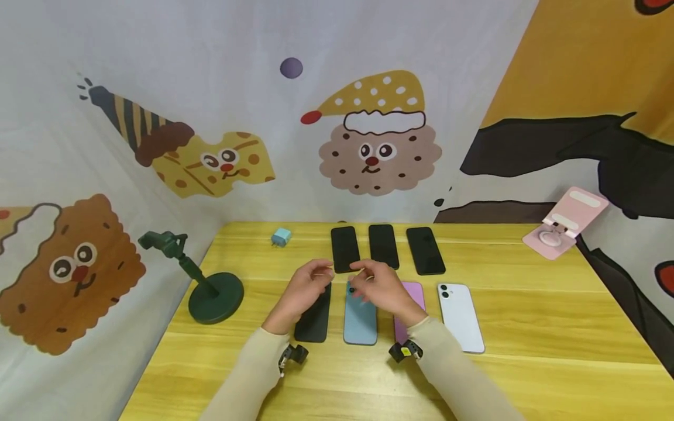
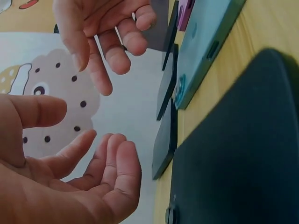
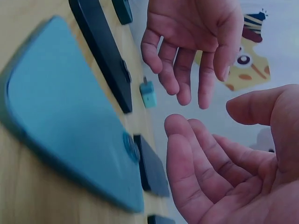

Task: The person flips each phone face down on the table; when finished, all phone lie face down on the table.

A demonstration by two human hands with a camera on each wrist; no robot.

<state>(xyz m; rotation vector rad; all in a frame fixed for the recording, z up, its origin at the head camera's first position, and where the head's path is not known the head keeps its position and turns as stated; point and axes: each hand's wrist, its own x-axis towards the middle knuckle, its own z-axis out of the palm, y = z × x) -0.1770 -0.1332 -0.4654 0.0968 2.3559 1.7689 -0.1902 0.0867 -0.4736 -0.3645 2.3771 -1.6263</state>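
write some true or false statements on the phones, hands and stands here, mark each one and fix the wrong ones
1. The pink phone lies between the blue phone and the white phone. True.
2. The white phone lies screen up. False: its camera side faces up.
3. A small blue charger lies left of the far row of three black phones. True.
4. Each hand grips a phone. False: the left hand and the right hand both hold nothing.
5. The green stand is on the left side of the table and the pink stand on the right. True.
6. The three black phones lie nearer the person than the blue phone. False: they lie farther away.
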